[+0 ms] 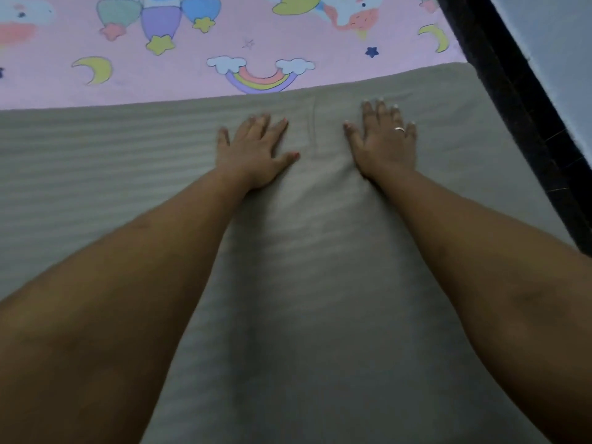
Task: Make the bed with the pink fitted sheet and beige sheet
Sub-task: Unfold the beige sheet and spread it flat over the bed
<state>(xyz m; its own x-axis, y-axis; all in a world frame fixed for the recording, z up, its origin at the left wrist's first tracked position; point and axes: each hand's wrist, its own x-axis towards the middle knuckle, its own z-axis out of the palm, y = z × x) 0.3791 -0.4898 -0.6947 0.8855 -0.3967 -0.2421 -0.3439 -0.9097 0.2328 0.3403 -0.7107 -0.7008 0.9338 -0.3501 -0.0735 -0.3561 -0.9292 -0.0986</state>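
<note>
- Head view: the beige sheet (96, 174) covers the near part of the bed, faintly striped across its width, and fills the picture from the bottom edge up to a straight far edge.
- Beyond that edge the pink fitted sheet (179, 81) lies bare, stretched flat over the mattress and printed with a rainbow (260, 79) between two clouds, yellow moons, stars and pastel cartoon figures.
- The rainbow print sits just past the beige sheet's far edge, which touches its lower curve.
- The left hand (254, 152) lies palm down on the beige sheet near that far edge, fingers spread and flat; it grasps nothing.
- The right hand (382, 141) lies palm down beside it, a little farther forward, fingers spread and flat, holding nothing; a ring (399, 129) shows on one finger.
- Between the two hands a low fold or crease runs toward the sheet's far edge.
- Both bare forearms reach in from the bottom corners of the picture, with the sheet smooth between them.
- On the right a dark bed frame (512, 75) runs diagonally along the mattress side, with a pale wall (551, 36) behind it.
</note>
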